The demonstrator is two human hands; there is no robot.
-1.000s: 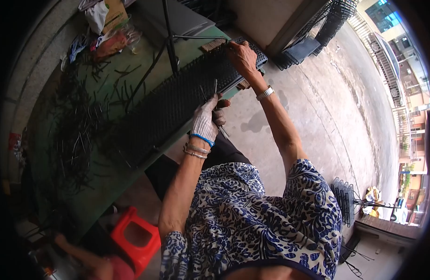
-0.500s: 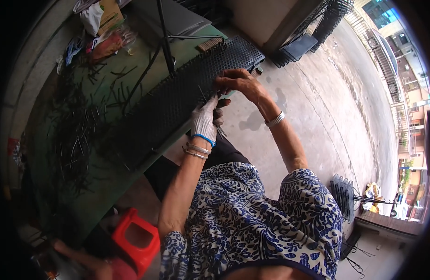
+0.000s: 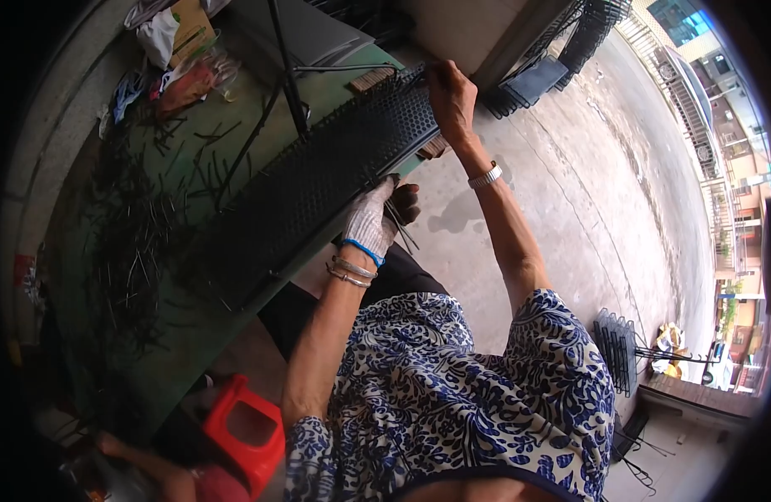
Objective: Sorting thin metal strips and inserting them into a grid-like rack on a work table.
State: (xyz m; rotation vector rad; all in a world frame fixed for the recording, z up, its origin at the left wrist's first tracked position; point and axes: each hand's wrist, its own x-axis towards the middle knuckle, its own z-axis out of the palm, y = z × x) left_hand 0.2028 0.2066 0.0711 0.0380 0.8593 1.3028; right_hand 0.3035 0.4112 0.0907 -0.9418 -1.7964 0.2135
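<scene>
A long black perforated metal panel (image 3: 318, 171) lies aslant on the green table (image 3: 185, 368). My left hand (image 3: 375, 207), in a white knit glove with dark fingertips, is beside the panel's near edge, closed round several thin dark rods (image 3: 407, 232) whose ends stick out below the fingers. My bare right hand (image 3: 452, 99) is at the panel's far right end, fingers pinched together over its edge; what they hold, if anything, is hidden. A stand of thin black metal bars (image 3: 295, 100) rises behind the panel.
Loose dark rods (image 3: 138, 251) lie heaped on the table's left. Plastic bags (image 3: 193, 84) and cardboard are at the back left. A red stool (image 3: 245, 431) stands below, near another person's arm (image 3: 164, 477). Black wire racks (image 3: 553, 75) stand at the far right.
My right hand has moved up and away from my left hand to the panel's far right end. The left hand stays near the panel's edge, rods still in it.
</scene>
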